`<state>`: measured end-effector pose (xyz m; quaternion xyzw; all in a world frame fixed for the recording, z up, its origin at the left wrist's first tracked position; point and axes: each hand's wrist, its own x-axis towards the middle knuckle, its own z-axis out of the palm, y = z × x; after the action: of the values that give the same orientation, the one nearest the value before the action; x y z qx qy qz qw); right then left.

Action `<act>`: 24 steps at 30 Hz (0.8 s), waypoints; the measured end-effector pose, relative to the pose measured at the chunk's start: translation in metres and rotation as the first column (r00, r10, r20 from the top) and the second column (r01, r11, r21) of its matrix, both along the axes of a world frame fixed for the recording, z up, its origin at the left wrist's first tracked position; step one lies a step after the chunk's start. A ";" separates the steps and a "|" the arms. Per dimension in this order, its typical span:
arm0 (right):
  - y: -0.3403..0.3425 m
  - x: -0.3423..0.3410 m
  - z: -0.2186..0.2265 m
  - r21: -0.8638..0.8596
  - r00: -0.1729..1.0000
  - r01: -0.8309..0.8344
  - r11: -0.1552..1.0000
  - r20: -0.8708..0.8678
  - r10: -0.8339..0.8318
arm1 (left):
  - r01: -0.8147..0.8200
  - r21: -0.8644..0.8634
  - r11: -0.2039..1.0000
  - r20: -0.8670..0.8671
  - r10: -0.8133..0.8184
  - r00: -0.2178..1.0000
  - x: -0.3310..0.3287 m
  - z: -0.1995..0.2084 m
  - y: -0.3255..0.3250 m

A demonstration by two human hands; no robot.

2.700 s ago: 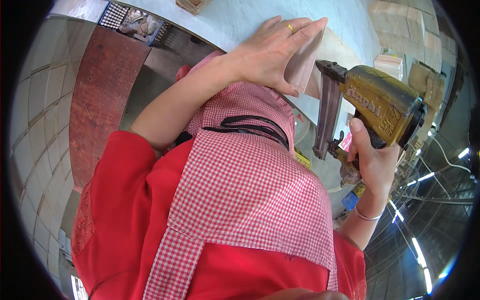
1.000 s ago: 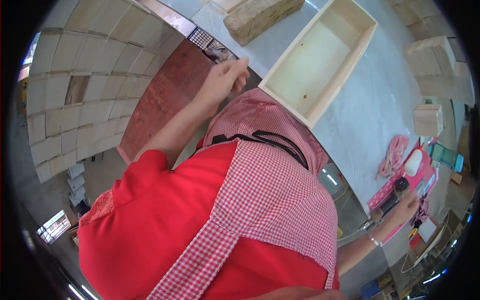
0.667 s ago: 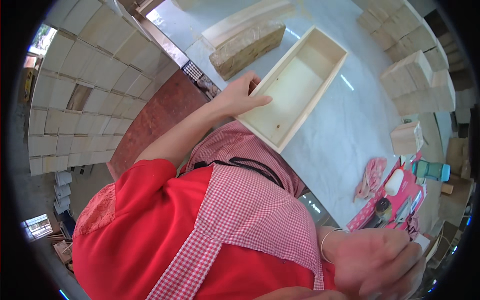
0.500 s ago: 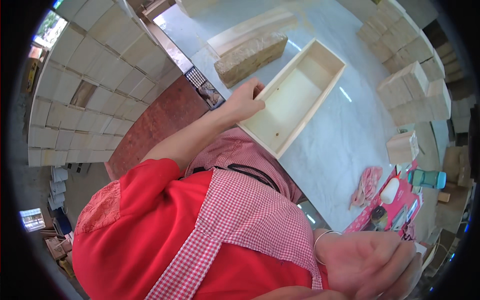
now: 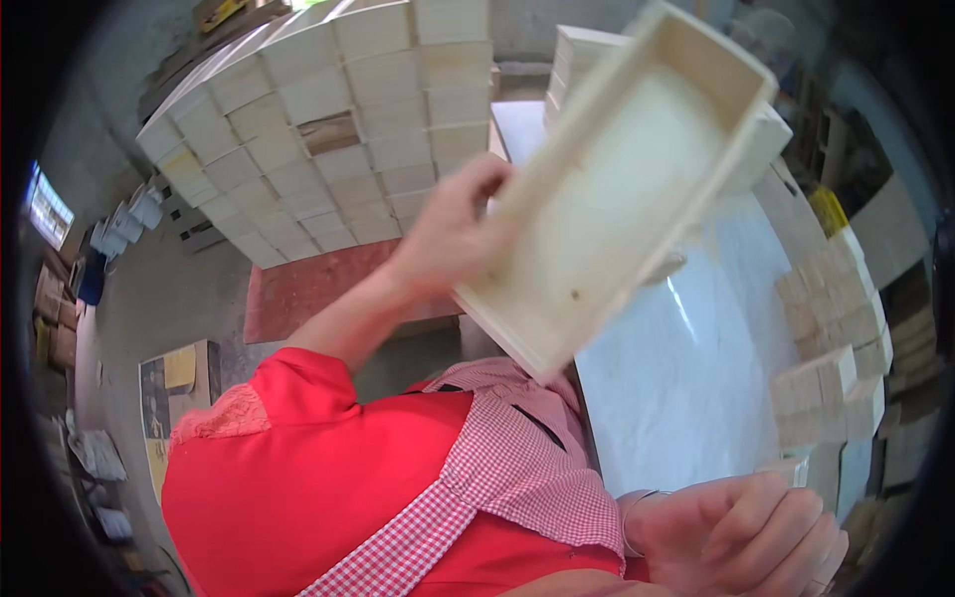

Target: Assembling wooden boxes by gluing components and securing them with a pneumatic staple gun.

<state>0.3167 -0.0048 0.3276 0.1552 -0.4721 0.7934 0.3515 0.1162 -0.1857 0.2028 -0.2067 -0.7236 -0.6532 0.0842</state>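
My left hand grips a long, open-topped box of pale wood by its near left wall. The box hangs tilted in the air, its inside facing me, with a small dark knot near its lower end. It is slightly blurred and covers part of the table. At the lower right, my right hand is held close to my body with its fingers curled in. Its palm is hidden, so I cannot make out whether anything is in it.
A tall stack of pale wooden boxes stands at the far left, on a reddish board. The white table runs beyond my held box. More wooden pieces are stacked along its right side. A flat box is on the floor at left.
The view has swung left, bringing the box stack toward the middle. My left hand has lifted the wooden box higher above the table. My right hand stays curled at the lower right.
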 end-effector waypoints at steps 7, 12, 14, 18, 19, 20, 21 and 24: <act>-0.002 -0.021 -0.003 0.119 0.966 -0.132 0.984 -0.208 0.155 | -0.500 0.130 0.856 -0.234 0.516 0.824 0.002 0.076 -0.148; 0.000 -0.055 -0.021 0.151 0.907 -0.117 0.982 -0.386 0.167 | -0.677 0.070 0.732 -0.273 0.667 0.693 -0.049 0.122 -0.262; 0.014 -0.064 -0.026 0.133 0.886 -0.043 0.990 -0.453 0.100 | -0.666 -0.010 0.746 -0.262 0.641 0.721 -0.129 0.155 -0.285; 0.041 -0.069 -0.041 0.244 0.934 -0.040 0.969 -0.335 0.123 | -0.753 -0.295 0.588 -0.161 0.746 0.646 -0.251 0.200 -0.333; 0.028 -0.069 -0.037 0.235 0.935 -0.006 0.972 -0.343 0.089 | -0.789 -0.192 0.583 -0.067 0.795 0.603 -0.272 0.201 -0.306; 0.015 -0.067 -0.032 0.224 0.932 0.015 0.975 -0.357 0.067 | -0.831 -0.087 0.550 0.029 0.835 0.550 -0.284 0.204 -0.294; 0.007 -0.067 -0.030 0.211 0.927 0.036 0.977 -0.373 0.046 | -0.835 -0.078 0.545 0.027 0.839 0.544 -0.290 0.208 -0.288; 0.007 -0.072 -0.038 0.282 0.921 0.053 0.958 -0.385 0.063 | -0.839 -0.235 0.490 -0.003 0.863 0.505 -0.304 0.213 -0.275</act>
<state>0.2445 0.0022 0.2895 0.3604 -0.5023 0.6706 0.4100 -0.1879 -0.4603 0.4159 0.2086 -0.7977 -0.4580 0.3322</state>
